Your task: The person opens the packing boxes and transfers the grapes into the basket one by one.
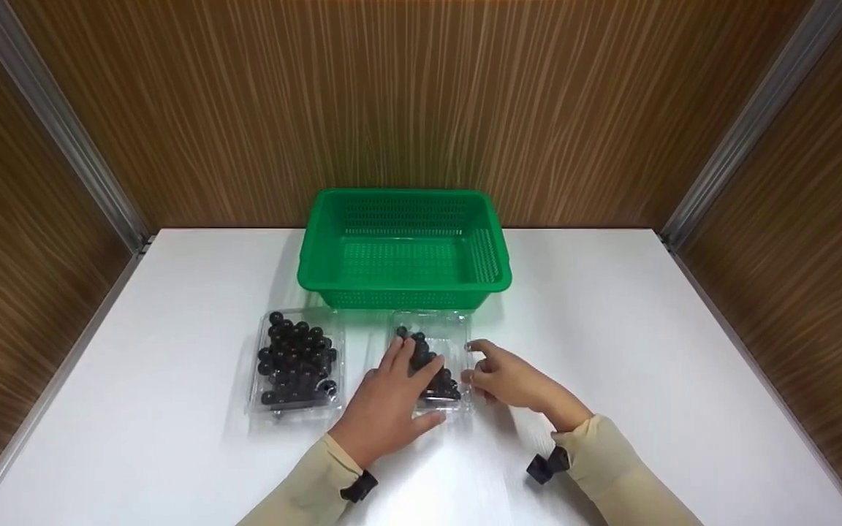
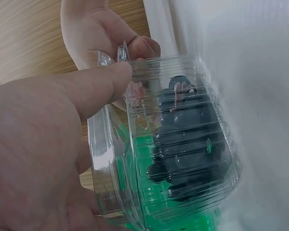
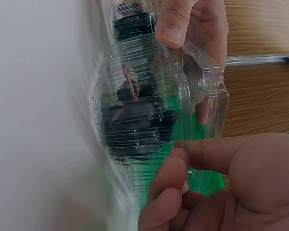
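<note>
A clear plastic clamshell (image 1: 435, 321) of dark grapes (image 1: 421, 354) lies on the white table with its lid over the fruit. My left hand (image 1: 384, 409) rests across the lid, fingers spread and fairly straight, thumb at the near rim. At the clamshell's right side, my right hand (image 1: 512, 378) pinches the rim with thumb and curled fingers. From the left wrist view, the ribbed wall (image 2: 183, 139) shows the grapes inside and the left thumb over the rim. The right wrist view shows a reddish stem (image 3: 131, 84) among them.
A second clear clamshell (image 1: 254, 394) full of dark grapes sits to the left. Just behind both stands a green perforated basket (image 1: 404, 286). Wood-grain panels (image 1: 406, 95) enclose the white table (image 1: 611, 314) at the back and sides.
</note>
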The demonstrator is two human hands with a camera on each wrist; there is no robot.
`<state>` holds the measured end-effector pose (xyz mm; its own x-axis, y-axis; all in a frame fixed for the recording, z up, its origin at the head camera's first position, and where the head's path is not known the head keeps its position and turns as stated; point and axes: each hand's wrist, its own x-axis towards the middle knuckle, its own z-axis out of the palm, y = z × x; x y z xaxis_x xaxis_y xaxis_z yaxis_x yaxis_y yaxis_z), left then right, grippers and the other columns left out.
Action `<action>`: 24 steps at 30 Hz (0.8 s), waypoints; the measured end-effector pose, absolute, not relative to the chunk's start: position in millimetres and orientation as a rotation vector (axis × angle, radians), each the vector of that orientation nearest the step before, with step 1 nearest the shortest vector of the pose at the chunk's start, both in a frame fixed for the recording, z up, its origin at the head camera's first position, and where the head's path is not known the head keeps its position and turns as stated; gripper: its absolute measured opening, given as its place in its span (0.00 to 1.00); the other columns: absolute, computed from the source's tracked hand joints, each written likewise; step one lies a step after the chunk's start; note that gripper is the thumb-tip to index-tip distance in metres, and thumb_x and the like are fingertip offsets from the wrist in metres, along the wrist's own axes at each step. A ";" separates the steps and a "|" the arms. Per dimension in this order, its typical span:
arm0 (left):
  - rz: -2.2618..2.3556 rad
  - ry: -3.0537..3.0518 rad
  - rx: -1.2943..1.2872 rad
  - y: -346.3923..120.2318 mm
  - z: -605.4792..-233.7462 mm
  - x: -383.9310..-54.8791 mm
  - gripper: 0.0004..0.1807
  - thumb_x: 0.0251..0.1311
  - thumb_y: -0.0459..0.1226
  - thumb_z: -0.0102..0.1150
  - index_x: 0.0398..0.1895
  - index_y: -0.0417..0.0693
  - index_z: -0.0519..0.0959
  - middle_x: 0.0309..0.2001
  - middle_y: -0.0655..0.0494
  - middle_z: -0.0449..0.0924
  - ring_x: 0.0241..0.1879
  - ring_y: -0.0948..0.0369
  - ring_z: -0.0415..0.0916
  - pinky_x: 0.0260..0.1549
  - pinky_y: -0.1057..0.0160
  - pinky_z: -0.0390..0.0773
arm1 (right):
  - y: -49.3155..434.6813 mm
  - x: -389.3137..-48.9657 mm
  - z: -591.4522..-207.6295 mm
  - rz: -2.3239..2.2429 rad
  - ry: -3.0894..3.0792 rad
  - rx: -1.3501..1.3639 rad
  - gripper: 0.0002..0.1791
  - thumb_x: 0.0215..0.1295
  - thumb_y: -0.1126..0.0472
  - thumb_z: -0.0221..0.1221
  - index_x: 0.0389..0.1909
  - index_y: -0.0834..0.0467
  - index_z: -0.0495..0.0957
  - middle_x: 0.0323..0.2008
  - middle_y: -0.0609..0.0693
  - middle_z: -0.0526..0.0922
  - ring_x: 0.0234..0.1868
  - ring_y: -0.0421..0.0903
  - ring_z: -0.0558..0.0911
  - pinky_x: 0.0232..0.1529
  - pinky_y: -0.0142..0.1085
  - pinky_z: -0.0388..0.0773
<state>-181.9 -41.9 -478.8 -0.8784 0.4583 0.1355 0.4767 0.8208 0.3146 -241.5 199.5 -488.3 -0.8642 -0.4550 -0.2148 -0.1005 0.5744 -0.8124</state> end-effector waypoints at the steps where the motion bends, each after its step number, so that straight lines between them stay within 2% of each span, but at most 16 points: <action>1: -0.537 -2.951 -0.756 -42.1 -478.8 -181.8 0.43 0.63 0.62 0.65 0.79 0.59 0.66 0.78 0.32 0.55 0.79 0.37 0.47 0.59 0.38 0.77 | 199.3 -241.4 -488.3 -1.205 2.404 -0.451 0.29 0.76 0.59 0.57 0.71 0.66 0.62 0.25 0.48 0.77 0.22 0.43 0.74 0.26 0.35 0.72; 5: -0.577 -2.964 -0.752 -43.0 -478.4 -181.5 0.43 0.63 0.61 0.65 0.79 0.59 0.66 0.79 0.33 0.54 0.80 0.38 0.46 0.61 0.37 0.74 | 199.3 -240.9 -487.8 -1.203 2.399 -0.459 0.29 0.76 0.60 0.56 0.71 0.67 0.62 0.24 0.48 0.77 0.21 0.42 0.73 0.25 0.33 0.71; 10: -0.611 -2.957 -0.754 -44.0 -475.9 -180.9 0.43 0.63 0.60 0.66 0.79 0.59 0.66 0.79 0.33 0.54 0.80 0.38 0.45 0.72 0.34 0.58 | 198.5 -241.1 -486.9 -1.198 2.401 -0.468 0.29 0.76 0.60 0.56 0.72 0.67 0.62 0.24 0.47 0.76 0.21 0.43 0.73 0.26 0.34 0.70; 13: -0.612 -2.935 -0.762 -44.6 -476.4 -180.8 0.43 0.62 0.59 0.67 0.78 0.57 0.68 0.79 0.34 0.54 0.80 0.38 0.45 0.75 0.36 0.51 | 197.9 -241.1 -487.4 -1.201 2.394 -0.474 0.30 0.76 0.60 0.56 0.72 0.67 0.61 0.23 0.47 0.77 0.21 0.43 0.74 0.27 0.36 0.71; 18: -0.603 -2.900 -0.791 -42.6 -477.9 -180.4 0.45 0.61 0.59 0.69 0.78 0.52 0.67 0.80 0.38 0.52 0.81 0.41 0.43 0.77 0.42 0.49 | 197.4 -241.0 -488.0 -1.199 2.396 -0.482 0.30 0.77 0.59 0.56 0.72 0.67 0.61 0.23 0.47 0.77 0.22 0.43 0.75 0.27 0.36 0.71; 24: -0.560 -2.917 -0.830 -38.3 -477.2 -178.9 0.45 0.64 0.60 0.66 0.79 0.52 0.64 0.78 0.40 0.59 0.80 0.42 0.49 0.77 0.40 0.49 | 195.8 -240.5 -487.8 -1.187 2.410 -0.475 0.29 0.77 0.59 0.56 0.72 0.65 0.61 0.23 0.46 0.77 0.21 0.42 0.75 0.26 0.36 0.70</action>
<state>-178.9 -38.3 -477.2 -0.8535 0.4983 0.1523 0.5192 0.7892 0.3280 -240.5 195.8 -487.8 -0.8578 -0.4692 -0.2098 -0.1197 0.5794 -0.8062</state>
